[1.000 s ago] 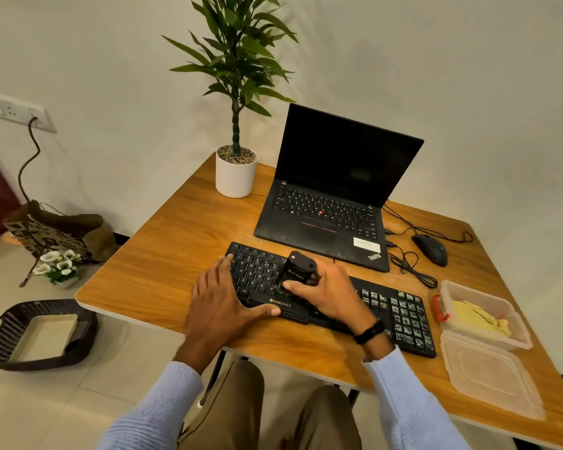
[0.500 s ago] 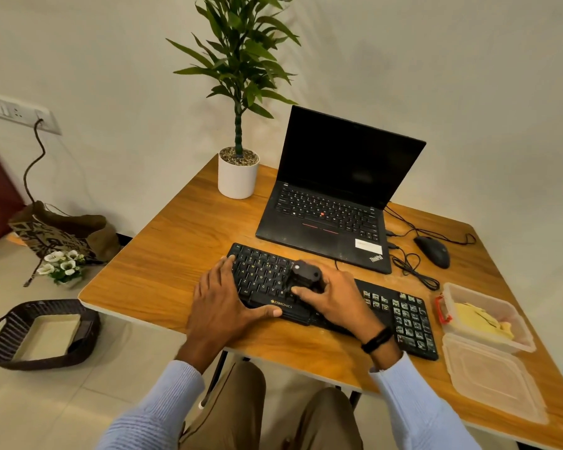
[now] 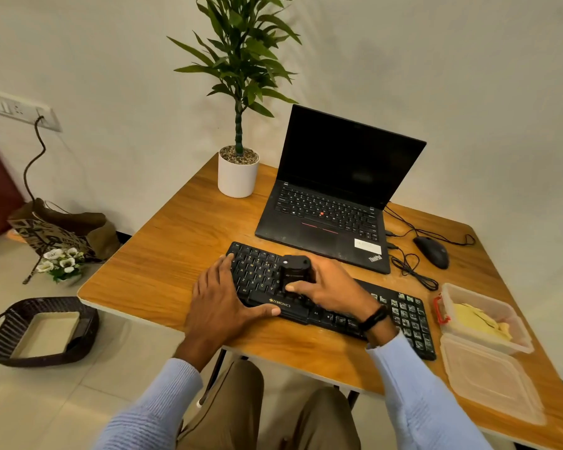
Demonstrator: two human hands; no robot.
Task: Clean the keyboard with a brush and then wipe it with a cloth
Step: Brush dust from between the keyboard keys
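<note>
Brushing stage, judged from the layout. Keyboard [image 3: 260, 277] lies near the front edge of the bench [image 3: 176, 254], just before the laptop [image 3: 322, 228]. Left hand [image 3: 221, 306] rests flat on the keyboard's left end, fingers straight, thumb along the near edge; probable purpose: to stop it sliding under the strokes. Right hand [image 3: 335, 290] has its grip curled round the black brush [image 3: 294, 271], held upright on the centre keys; bristles are hidden beneath. Yellow cloth [image 3: 475, 319] lies in the open container [image 3: 483, 341] at right, within reach.
</note>
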